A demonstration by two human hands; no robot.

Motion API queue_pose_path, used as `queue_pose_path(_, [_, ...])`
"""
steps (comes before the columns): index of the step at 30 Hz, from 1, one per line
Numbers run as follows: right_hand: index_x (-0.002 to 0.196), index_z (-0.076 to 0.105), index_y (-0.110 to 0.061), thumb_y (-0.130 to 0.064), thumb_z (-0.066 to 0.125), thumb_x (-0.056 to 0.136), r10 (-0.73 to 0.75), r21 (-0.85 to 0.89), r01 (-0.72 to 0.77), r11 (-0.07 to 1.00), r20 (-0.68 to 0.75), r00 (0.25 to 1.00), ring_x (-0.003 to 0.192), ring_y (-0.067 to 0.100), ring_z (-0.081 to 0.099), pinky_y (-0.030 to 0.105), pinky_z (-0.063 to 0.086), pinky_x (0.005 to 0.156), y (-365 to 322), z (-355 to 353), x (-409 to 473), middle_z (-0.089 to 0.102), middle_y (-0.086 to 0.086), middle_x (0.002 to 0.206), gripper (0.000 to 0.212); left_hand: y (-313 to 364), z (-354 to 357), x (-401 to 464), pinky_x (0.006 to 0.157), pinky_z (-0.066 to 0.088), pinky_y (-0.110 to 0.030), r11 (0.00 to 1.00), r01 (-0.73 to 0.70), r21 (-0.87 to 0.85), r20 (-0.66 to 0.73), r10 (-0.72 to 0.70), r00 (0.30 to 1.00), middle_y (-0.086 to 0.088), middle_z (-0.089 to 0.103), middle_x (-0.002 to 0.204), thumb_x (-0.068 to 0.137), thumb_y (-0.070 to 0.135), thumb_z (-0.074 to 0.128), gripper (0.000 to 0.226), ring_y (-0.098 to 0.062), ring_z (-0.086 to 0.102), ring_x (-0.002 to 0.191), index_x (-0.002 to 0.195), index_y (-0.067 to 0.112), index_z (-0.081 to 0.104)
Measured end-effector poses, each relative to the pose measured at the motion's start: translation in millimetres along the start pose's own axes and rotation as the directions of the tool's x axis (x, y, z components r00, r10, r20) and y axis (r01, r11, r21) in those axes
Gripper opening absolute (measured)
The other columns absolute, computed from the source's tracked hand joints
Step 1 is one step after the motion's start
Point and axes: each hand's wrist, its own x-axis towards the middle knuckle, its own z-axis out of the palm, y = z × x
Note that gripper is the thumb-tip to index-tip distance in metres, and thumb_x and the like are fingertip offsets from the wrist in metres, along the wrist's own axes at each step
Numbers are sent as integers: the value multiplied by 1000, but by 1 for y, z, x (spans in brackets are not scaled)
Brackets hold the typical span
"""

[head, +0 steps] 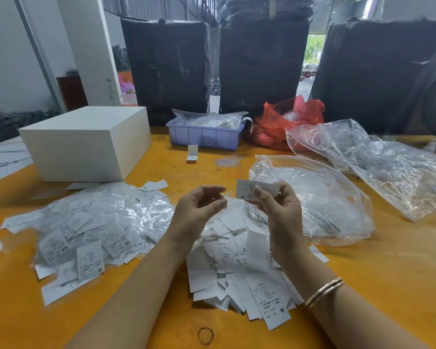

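Right hand pinches 1 white size label marked S between thumb and fingertips, held up above the middle of the worktop. Left hand is raised just beside it, palm up, fingers curled toward thumb; cannot tell if it pinches anything clear. Loose label pile lies under both hands, toward the near edge. Bagged label heap sits toward the left edge. Clear zip bag lies right of the hands, touching the loose pile. White box stands at the far left corner, purple tray at the far edge, red bag beside it. Rubber band lies at the near edge. 2 bangles on the right wrist.
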Motion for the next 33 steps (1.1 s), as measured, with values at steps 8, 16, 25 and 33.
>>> queue_pose_path(8, [92,54,-9,-5,64,85,81,-111,-78,991,21,996,79,21,67,21,54,66,5,-1,0,65,14,87,13,-2,-3,2,72,49,-14,1000,-6,30,-14,7,1000,11,69,83,80,3,70,27,-4,64,80,95,25,70])
queue_pose_path(16, [96,55,-7,-7,65,85,131,-55,-129,990,29,991,77,17,70,19,53,66,6,-2,1,66,15,89,15,1,-2,1,67,49,-13,994,79,75,52,-83,995,2,69,95,81,1,69,30,-1,64,78,103,21,64])
queue_pose_path(25, [91,56,-10,-4,67,82,73,-287,-38,957,111,991,73,14,61,19,50,63,8,-3,2,63,9,81,15,2,-2,2,64,49,-14,996,81,31,17,-82,997,6,65,74,81,-1,68,26,0,62,70,101,16,65])
queue_pose_path(33, [96,56,-9,-15,55,92,48,-445,92,891,293,955,79,33,59,43,49,71,12,1,-4,62,20,86,8,1,-1,1,63,49,-13,989,97,109,33,-101,994,-2,67,80,80,3,70,23,-3,65,71,99,15,66])
